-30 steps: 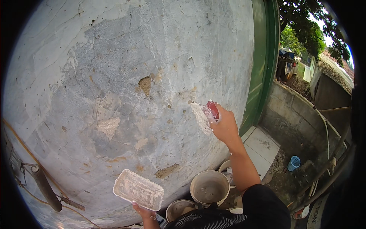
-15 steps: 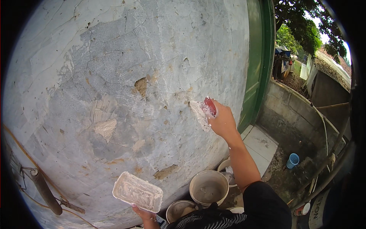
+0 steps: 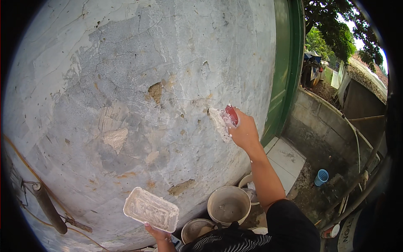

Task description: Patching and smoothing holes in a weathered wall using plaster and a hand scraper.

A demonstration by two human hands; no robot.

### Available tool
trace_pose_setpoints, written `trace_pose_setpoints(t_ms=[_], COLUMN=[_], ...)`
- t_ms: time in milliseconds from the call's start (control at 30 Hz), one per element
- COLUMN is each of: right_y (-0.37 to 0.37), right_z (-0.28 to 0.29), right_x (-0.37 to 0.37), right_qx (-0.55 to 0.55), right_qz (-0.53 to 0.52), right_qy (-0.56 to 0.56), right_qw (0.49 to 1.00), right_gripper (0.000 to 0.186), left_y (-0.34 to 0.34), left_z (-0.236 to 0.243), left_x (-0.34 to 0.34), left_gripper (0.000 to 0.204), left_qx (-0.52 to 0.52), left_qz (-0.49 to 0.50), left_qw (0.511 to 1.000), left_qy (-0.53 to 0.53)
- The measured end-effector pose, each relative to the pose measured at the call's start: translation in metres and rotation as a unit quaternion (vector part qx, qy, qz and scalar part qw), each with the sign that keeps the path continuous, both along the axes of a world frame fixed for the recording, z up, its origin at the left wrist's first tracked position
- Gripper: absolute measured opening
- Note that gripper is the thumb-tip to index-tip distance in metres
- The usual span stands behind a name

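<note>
My right hand [image 3: 246, 131] is closed round a red putty scraper [image 3: 231, 114]. Thick whitish paste [image 3: 218, 122] covers much of the blade, which is against or very near the wall [image 3: 138, 71]; I cannot tell if it touches. Flecks of paste dot the hand and wrist. A small dark hole in the wall lies just left of the blade. Low on the left, my left hand [image 3: 158, 233] grips a shallow rectangular tub [image 3: 152, 208] by its lower edge. Paste is smeared over the tub's inside and rim, and it tilts toward me.
Buckets [image 3: 229, 206] stand at the wall's foot, below my right arm. Broken plaster patches [image 3: 155, 92] mark the wall. A green door [image 3: 282, 71] is to the right, above pale tiles [image 3: 287, 161]. A blue plastic cup [image 3: 321, 177] sits on the ground. A paint roller [image 3: 49, 208] is at lower left.
Hardly anything differs. My right hand and the scraper have shifted very slightly up, and the tub in my left hand has risen a touch. Both hands keep their holds.
</note>
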State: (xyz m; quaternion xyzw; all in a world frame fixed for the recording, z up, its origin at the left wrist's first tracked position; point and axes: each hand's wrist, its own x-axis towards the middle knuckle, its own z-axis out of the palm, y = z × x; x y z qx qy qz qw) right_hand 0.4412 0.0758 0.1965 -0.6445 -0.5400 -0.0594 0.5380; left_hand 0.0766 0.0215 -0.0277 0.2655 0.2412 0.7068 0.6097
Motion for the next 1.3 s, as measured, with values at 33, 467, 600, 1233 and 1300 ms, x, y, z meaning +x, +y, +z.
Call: trace_pose_setpoints(t_ms=[33, 467, 600, 1233, 1300], right_y=[-0.004, 0.004, -0.004, 0.000, 0.007], right_z=[0.002, -0.007, -0.004, -0.013, -0.013], right_x=[-0.002, 0.002, 0.001, 0.007, 0.007], right_qx=[-0.011, 0.020, 0.039, 0.016, 0.027], right_qz=[0.001, -0.007, 0.021, 0.010, 0.024], right_qy=[0.002, 0.022, 0.060, 0.050, 0.065], right_qw=[1.000, 1.000, 0.997, 0.999, 0.997], right_gripper=[0.035, 0.034, 0.030, 0.039, 0.039], left_y=[0.000, 0.003, 0.005, 0.004, 0.007], left_z=[0.003, 0.007, 0.007, 0.010, 0.012], left_x=[0.001, 0.009, 0.005, 0.008, 0.009], left_gripper=[0.079, 0.085, 0.086, 0.085, 0.086], left_qx=[0.008, 0.013, 0.031, 0.005, 0.012], left_qz=[0.004, -0.016, -0.012, 0.000, 0.002], left_qw=[1.000, 1.000, 0.999, 1.000, 1.000], left_qy=[-0.007, 0.009, 0.006, 0.015, 0.018])
